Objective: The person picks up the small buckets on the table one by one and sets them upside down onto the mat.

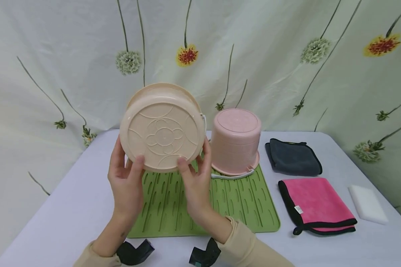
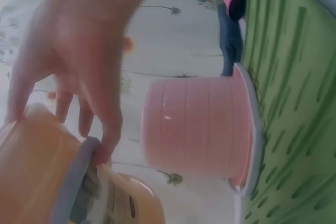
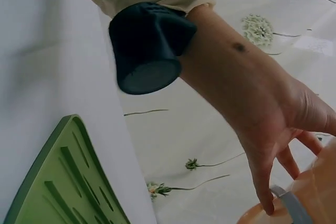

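Note:
A peach-coloured bucket [image 1: 165, 135] is held up over the green mat, its round base with an embossed flower pattern facing me. My left hand [image 1: 128, 181] grips its left side, thumb pressed on the base near the lower edge. On the other side, my right hand [image 1: 197, 181] holds it the same way. The right wrist view catches my left hand [image 3: 281, 108], fingers along the peach wall beside a grey-white handle [image 3: 289, 205]. In the left wrist view, my right hand [image 2: 79, 40] spans the bucket [image 2: 37, 156].
An upturned pink bucket [image 1: 236, 144] stands on the ridged green mat [image 1: 240, 207], its white handle lying in front. To the right are a folded dark grey cloth [image 1: 292, 157], a pink black-edged cloth [image 1: 320, 202] and a white sponge-like block [image 1: 367, 204]. A flowered curtain [image 1: 264, 44] hangs behind.

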A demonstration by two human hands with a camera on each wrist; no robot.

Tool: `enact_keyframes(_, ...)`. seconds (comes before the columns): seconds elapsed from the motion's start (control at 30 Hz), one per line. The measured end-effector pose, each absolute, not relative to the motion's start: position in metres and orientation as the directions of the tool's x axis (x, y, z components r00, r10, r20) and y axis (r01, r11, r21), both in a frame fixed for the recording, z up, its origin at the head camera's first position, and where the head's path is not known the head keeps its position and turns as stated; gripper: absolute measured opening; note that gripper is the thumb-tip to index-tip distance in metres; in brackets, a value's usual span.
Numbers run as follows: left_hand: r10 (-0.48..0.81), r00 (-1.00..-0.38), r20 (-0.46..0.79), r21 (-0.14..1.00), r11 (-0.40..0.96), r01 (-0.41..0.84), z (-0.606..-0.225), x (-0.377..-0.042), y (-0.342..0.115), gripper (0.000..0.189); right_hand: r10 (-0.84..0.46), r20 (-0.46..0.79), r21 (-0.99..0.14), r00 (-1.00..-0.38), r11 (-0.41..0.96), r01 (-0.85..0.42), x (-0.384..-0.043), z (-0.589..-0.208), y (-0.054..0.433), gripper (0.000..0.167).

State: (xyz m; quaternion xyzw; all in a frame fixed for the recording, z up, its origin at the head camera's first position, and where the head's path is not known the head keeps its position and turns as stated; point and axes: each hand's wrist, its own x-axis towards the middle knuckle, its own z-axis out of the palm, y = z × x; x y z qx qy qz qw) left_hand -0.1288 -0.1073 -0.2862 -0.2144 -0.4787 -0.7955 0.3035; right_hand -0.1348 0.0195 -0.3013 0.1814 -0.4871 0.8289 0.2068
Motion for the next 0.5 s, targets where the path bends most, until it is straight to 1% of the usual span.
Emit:
enact_keyframes(0.07, -0.313, -0.763, 0.565, 0.636, -0.424, 0.645, -0.284, -0.129, -0.109, 0.056, 0.148, 0.528, -0.735, -0.836, -0.414, -0.537, -0.135, -0.304, 0.019, 0.073)
enact_keyframes(0.17, -0.347, -0.817, 0.461, 0.666, -0.473, 0.577, -0.283, -0.131, -0.113, 0.051, 0.104, 0.558, -0.74, -0.823, -0.387, -0.551, -0.138, -0.308, 0.017, 0.073)
enact_keyframes(0.23, -0.34, -0.846, 0.411, 0.712, -0.46, 0.531, -0.282, -0.133, -0.117, 0.052, 0.07, 0.571, -0.749, -0.818, -0.363, -0.554, -0.141, -0.311, 0.015, 0.073)
enact_keyframes(0.37, -0.291, -0.898, 0.331, 0.828, -0.367, 0.424, -0.284, -0.14, -0.123, 0.061, 0.035, 0.548, -0.774, -0.836, -0.356, -0.523, -0.146, -0.317, 0.01, 0.074)
enact_keyframes(0.43, -0.275, -0.921, 0.277, 0.867, -0.341, 0.363, -0.285, -0.144, -0.126, 0.066, 0.034, 0.535, -0.785, -0.844, -0.348, -0.512, -0.148, -0.32, 0.008, 0.074)
enact_keyframes(0.5, -0.273, -0.937, 0.216, 0.888, -0.345, 0.305, -0.288, -0.147, -0.127, 0.067, 0.035, 0.515, -0.802, -0.857, -0.333, -0.496, -0.15, -0.324, 0.007, 0.073)
